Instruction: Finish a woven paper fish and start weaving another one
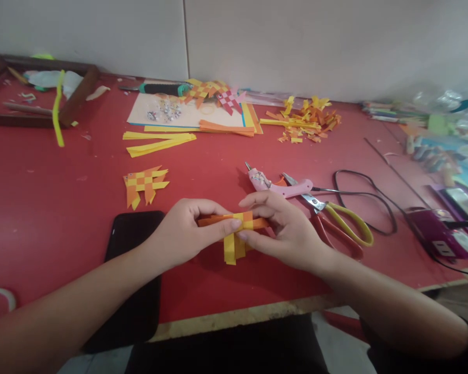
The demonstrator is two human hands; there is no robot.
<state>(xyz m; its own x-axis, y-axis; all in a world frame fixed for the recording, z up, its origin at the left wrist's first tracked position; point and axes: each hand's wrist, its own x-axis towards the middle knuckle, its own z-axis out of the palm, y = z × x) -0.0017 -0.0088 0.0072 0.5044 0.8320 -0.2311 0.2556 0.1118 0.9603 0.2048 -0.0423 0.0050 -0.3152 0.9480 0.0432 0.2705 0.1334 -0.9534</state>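
Between both hands is a weave of orange and yellow paper strips (230, 248), held just above the table near its front edge. My left hand (193, 223) pinches its left part, thumb on top. On the right side, my right hand (283, 226) grips the weave with thumb and fingers. Yellow strip ends hang down below the hands; the fingers hide part of the weave. A finished woven paper fish (145, 184) in orange and yellow lies to the left, beyond a black phone (134, 275). Right of the hands are a pink glue gun (276, 187) and scissors (320, 205).
Yellow strips (159, 143) lie ahead, before stacked paper sheets (187, 118). A pile of paper scraps (312, 122) sits at the back right. A wooden frame (78, 98) stands at the back left. The glue gun's cord (374, 192) runs right to a purple power socket (444, 236).
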